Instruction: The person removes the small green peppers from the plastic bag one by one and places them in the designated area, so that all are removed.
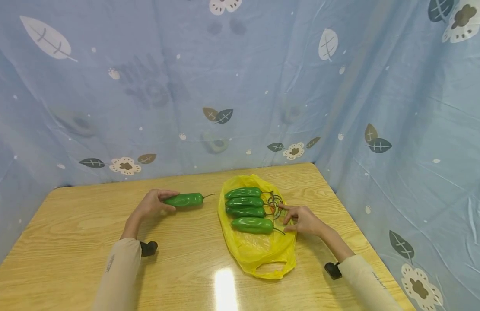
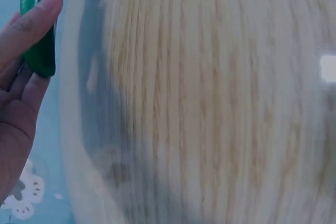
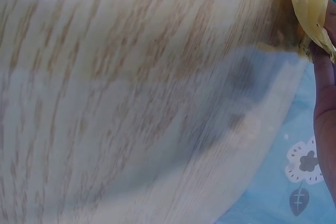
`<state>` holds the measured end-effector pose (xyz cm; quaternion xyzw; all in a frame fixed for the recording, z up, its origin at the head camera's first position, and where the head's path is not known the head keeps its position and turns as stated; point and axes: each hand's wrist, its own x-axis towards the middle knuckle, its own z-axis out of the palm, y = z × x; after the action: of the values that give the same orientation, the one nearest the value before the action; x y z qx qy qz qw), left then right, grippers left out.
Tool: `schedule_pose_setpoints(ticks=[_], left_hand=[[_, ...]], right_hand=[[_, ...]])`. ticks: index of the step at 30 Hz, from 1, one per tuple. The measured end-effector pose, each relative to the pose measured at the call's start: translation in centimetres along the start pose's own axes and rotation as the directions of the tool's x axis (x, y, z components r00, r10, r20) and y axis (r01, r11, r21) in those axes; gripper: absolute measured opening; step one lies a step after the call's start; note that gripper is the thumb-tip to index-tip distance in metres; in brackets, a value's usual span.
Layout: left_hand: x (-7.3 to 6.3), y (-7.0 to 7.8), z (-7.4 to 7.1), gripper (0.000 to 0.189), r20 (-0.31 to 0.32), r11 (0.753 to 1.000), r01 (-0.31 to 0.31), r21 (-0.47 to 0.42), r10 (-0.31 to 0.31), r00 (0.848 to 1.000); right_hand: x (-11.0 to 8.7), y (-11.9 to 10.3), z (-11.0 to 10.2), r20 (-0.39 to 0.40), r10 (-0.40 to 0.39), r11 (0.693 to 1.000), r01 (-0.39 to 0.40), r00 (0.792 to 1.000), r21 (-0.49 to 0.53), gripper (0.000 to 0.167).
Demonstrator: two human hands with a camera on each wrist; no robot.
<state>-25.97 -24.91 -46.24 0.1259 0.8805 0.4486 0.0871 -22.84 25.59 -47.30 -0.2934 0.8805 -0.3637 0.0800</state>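
A: Left hand point(image 1: 151, 205) first, and it has a catch: thumb and fingers closed around the blunt end of a long green pepper point(image 1: 187, 199), stalk pointing toward the table's right edge!

B: Where on the table point(image 1: 185, 259) are we?

A: Far half, left of centre, in from the far edge. Whether the pepper touches the wood, I can't tell.

B: And the right hand point(image 1: 305, 221)?

A: Over by the right edge, fingers bent and spread apart, touching the side of a yellow plastic bag point(image 1: 255, 252). Whether they pinch the film, I can't tell; the right-wrist view catches only part of the hand, at the bag's border.

B: What's on that bag?

A: Four green peppers point(image 1: 245, 201), lined up one below another, stalks toward the right hand! Three sit close together on the far side; the nearest pepper point(image 1: 252, 225) lies just in front of them, its stalk reaching almost to the right thumb.

B: And the bag itself?

A: Spread flat, nearer the table's right edge than its left, its handle loop point(image 1: 276, 274) facing the near side.

B: Farther out?

A: Cream sleeves point(image 1: 119, 268) on both arms, a glare patch point(image 1: 225, 289) on the near wood, and a blue curtain point(image 1: 240, 77) with leaves and flowers rising beyond the far edge.
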Motion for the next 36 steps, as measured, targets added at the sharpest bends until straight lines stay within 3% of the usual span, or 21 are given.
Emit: schedule_pose_setpoints(ticks=[15,24,36], left_hand=[[1.1,-1.1,0.8,0.053,0.021,1.0,-0.029,0.009,0.029,0.999],[0.6,-2.2,1.1,0.056,0.037,0.996,-0.015,-0.087,0.019,0.999],[0.4,-2.1,1.0,0.062,0.069,0.98,-0.042,-0.197,0.057,0.996]], right_hand=[[-0.3,0.4,0.1,-0.016,-0.042,0.999,0.041,0.999,-0.03,0.013],[-0.3,0.1,0.2,-0.012,-0.029,0.999,0.029,1.0,-0.018,0.013],[-0.4,0.4,0.2,-0.012,-0.052,0.997,0.052,0.999,-0.061,0.011]])
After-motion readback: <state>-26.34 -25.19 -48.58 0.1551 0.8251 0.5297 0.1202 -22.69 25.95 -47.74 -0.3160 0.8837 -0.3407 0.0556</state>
